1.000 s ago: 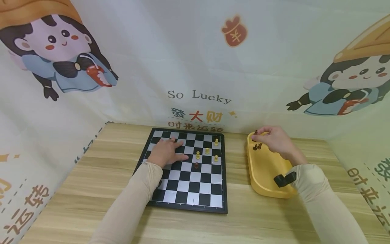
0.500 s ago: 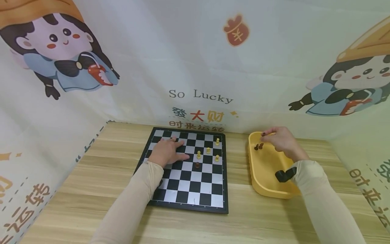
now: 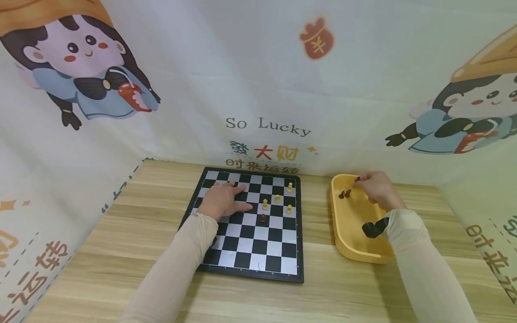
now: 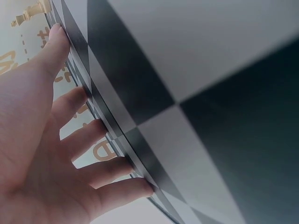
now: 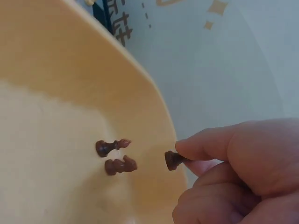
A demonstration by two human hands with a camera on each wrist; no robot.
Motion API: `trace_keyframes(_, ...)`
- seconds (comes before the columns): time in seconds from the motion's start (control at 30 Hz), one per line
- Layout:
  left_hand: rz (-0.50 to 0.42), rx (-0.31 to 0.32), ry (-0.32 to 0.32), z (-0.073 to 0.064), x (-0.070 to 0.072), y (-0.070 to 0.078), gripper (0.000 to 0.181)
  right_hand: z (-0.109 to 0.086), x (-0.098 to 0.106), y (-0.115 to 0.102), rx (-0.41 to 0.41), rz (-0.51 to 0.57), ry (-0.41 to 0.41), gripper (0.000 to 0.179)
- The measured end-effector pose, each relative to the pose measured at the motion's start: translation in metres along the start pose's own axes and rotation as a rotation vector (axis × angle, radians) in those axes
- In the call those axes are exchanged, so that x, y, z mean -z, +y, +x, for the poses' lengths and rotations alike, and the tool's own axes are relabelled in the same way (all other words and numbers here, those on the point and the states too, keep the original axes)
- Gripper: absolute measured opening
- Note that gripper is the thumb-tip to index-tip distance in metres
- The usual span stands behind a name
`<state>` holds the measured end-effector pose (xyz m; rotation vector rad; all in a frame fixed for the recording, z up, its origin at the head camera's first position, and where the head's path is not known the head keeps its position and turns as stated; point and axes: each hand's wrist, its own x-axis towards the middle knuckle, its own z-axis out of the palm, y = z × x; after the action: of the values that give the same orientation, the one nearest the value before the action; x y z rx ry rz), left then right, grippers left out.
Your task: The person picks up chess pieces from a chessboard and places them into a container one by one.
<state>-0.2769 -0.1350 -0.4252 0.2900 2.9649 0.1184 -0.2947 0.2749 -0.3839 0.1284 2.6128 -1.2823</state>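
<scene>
My left hand [image 3: 222, 200] rests on the black-and-white chessboard [image 3: 258, 246], its fingers spread and their tips touching the squares. Between the thumb and finger of my right hand [image 3: 376, 188] a dark brown chess piece [image 5: 173, 160] is pinched over the far end of a yellow tray [image 3: 341, 244]; its top is hidden by the fingers. Below it in the tray lie a brown knight [image 5: 121, 165] and a brown bishop-like piece [image 5: 112, 146]. Several cream pieces, among them one pale chess piece [image 3: 265, 204], stand on the board's right side near a single brown piece [image 3: 263, 218].
Board and tray lie apart on a wooden table [image 3: 319, 287], the tray to the right. A printed cloth [image 3: 194, 89] hangs behind and along both sides. A black strap-like item [image 3: 374, 228] sits at my right wrist.
My right hand has moved a little to the right across the tray's far end, carrying the brown chess piece. The left hand has stayed in place on the board.
</scene>
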Motion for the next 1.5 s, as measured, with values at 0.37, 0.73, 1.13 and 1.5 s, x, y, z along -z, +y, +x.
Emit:
trace_keyframes(0.37,-0.001,-0.011,0.007,-0.001,0.001,0.004,0.08,0.003,-0.006,0.015,-0.053,0.018,-0.02,0.009)
trace_keyframes(0.73,0.002,-0.014,0.011,-0.002,0.001,0.005,0.079,0.005,-0.007,0.019,-0.07,-0.012,-0.034,0.018)
trace_keyframes(1.13,0.007,-0.011,0.006,-0.001,-0.001,0.001,0.08,0.004,-0.009,0.016,-0.073,-0.038,-0.039,0.04)
trace_keyframes(1.5,0.005,-0.004,0.0,-0.002,0.002,0.001,0.08,-0.004,-0.01,0.002,0.013,-0.07,-0.007,0.042)
